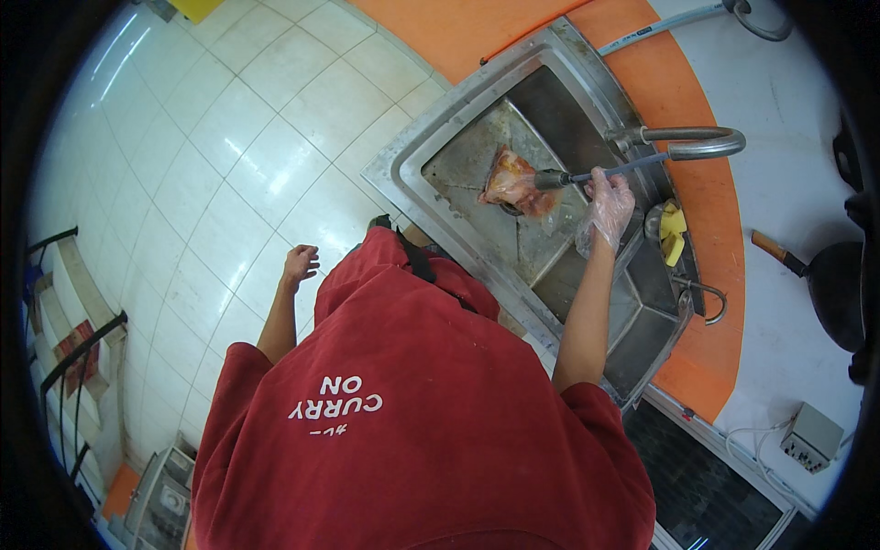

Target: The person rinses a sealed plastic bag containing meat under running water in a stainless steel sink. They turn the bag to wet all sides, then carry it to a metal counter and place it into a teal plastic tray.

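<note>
My right hand (608, 206), in a clear plastic glove, grips the thin hose (619, 168) of a pull-out faucet over the steel sink. The dark spray head (552, 179) on the hose's end hangs at a piece of raw meat (510, 182), which lies near the drain in the large sink basin (467, 161). The meat is pinkish with yellow fat. My bare left hand (301, 264) hangs over the tiled floor on the left, away from the sink, with nothing seen in it.
A metal bowl with yellow sponges (672, 230) stands on the sink's back ledge. Beside it is a smaller basin with its own curved faucet (715, 302). A black wok (835, 295) with a wooden handle hangs or lies at the far right. A grey box (812, 438) with cables sits at lower right.
</note>
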`<state>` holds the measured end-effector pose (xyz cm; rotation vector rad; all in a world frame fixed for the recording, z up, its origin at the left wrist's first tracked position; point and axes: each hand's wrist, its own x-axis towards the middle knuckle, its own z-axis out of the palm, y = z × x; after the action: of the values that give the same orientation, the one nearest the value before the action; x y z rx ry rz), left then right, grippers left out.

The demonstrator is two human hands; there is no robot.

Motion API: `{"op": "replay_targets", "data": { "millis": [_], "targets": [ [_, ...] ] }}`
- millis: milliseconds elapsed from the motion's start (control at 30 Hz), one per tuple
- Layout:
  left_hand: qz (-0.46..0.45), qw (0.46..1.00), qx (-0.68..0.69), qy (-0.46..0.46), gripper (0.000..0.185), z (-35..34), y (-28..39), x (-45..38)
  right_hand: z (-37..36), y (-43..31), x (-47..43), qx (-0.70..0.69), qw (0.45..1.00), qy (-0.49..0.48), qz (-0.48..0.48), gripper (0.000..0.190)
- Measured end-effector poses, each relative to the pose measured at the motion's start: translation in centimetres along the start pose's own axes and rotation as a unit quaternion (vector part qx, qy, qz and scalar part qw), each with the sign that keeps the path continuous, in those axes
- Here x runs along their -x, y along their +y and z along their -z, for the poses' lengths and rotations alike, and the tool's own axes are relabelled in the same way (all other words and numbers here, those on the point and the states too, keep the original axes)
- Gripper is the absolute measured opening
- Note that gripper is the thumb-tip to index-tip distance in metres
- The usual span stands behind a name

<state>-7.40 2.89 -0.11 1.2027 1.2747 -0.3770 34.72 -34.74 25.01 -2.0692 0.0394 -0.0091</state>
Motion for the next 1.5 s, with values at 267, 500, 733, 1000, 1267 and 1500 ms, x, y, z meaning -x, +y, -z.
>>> {"op": "replay_targets", "data": {
  "millis": [267, 500, 733, 1000, 1267, 1500],
  "targets": [
    [0.0, 1.0, 0.018, -0.004, 0.035, -0.1, -0.2, -0.2, 0.0, -0.3, 0.1, 0.034, 0.999, -0.015, 0.008, 0.015],
    [-0.004, 1.0, 0.023, -0.003, 0.033, -0.1, -0.1, -0.1, -0.5, -0.8, 0.6, -0.039, 0.999, -0.009, -0.006, 0.015],
    [0.0, 1.0, 0.013, 0.0, 0.032, 0.0, -0.2, -0.1, -0.3, -0.9, 0.8, -0.039, 0.999, -0.012, -0.014, 0.016],
    [-0.01, 1.0, 0.009, -0.01, 0.036, -0.1, 0.0, -0.3, -0.3, -1.0, 1.0, -0.051, 0.999, -0.007, -0.017, 0.02],
    [-0.007, 1.0, 0.005, -0.007, 0.036, -0.2, 0.1, -0.3, -0.4, -1.1, 0.8, -0.05, 0.998, -0.003, -0.025, 0.02],
    [-0.007, 1.0, 0.01, -0.009, 0.034, -0.1, 0.0, -0.2, -0.3, -0.6, 0.5, -0.07, 0.997, -0.006, -0.033, 0.022]
  ]
}}
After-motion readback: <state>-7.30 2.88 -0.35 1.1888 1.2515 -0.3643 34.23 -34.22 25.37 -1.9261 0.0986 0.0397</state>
